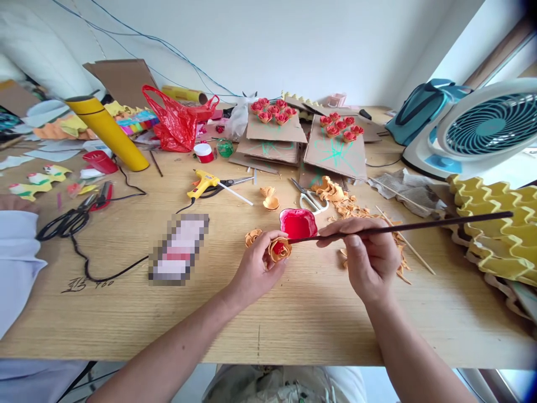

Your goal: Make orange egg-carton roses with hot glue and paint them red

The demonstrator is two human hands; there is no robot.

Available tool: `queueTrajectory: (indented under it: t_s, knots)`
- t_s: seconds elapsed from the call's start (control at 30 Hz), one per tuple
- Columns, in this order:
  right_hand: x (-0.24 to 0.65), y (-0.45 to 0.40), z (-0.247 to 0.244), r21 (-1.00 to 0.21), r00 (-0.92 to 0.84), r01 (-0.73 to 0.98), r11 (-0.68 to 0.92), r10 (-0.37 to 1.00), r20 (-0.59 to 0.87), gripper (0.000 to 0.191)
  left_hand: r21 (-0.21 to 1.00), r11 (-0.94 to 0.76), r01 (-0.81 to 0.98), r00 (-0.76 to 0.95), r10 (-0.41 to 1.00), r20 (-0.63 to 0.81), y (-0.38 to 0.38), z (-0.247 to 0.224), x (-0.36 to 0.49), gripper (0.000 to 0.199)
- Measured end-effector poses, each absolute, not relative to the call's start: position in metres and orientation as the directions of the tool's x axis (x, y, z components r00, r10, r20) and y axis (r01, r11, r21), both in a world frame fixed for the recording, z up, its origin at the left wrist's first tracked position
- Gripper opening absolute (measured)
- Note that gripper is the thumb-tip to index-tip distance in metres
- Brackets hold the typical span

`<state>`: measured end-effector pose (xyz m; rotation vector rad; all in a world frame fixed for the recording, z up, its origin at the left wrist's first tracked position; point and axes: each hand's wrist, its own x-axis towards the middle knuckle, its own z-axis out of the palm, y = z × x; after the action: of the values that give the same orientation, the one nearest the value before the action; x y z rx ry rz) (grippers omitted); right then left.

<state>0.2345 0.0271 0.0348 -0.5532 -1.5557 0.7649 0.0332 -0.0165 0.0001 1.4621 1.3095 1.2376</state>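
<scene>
Between the fingers of my left hand (255, 266) is an orange rose (279, 250) cut from egg carton, its centre partly red. My right hand (371, 257) is closed round a long dark paintbrush (423, 225), whose tip meets the rose's right side. Just behind the rose stands a small dish of red paint (298, 224). A second orange rose (253, 237) lies left of my left fingertips. Loose orange petal cups (271, 202) sit behind, and orange carton scraps (350, 204) are spread near my right hand.
Red-painted roses (274, 111) stand on stacked cardboard (274, 131). A glue gun (205, 182), white-handled scissors (312, 200) and a blurred phone (179, 249) lie on the table. Yellow egg trays (495, 229) and a fan (482, 129) are at right; a person's sleeve (19, 263) is at left.
</scene>
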Motion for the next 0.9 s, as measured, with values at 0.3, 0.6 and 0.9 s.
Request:
queueTrajectory:
  t_s: [0.3,0.6,0.9]
  knots:
    - [0.234,0.025,0.029,-0.693,-0.361,-0.071,0.717,0.629,0.688,0.015,0.963,-0.143,0.228,0.026,0.990,0.140,-0.016,-0.003,0.032,0.039]
    - [0.235,0.026,0.030,-0.699,-0.344,-0.104,0.707,0.634,0.693,0.015,0.970,-0.154,0.190,0.046,0.988,0.148,-0.015,-0.005,0.032,0.036]
    - [0.242,0.043,0.031,-0.727,-0.082,0.045,0.685,0.728,0.681,0.007,0.987,-0.132,0.089,0.033,0.991,0.129,-0.014,-0.001,0.032,0.031]
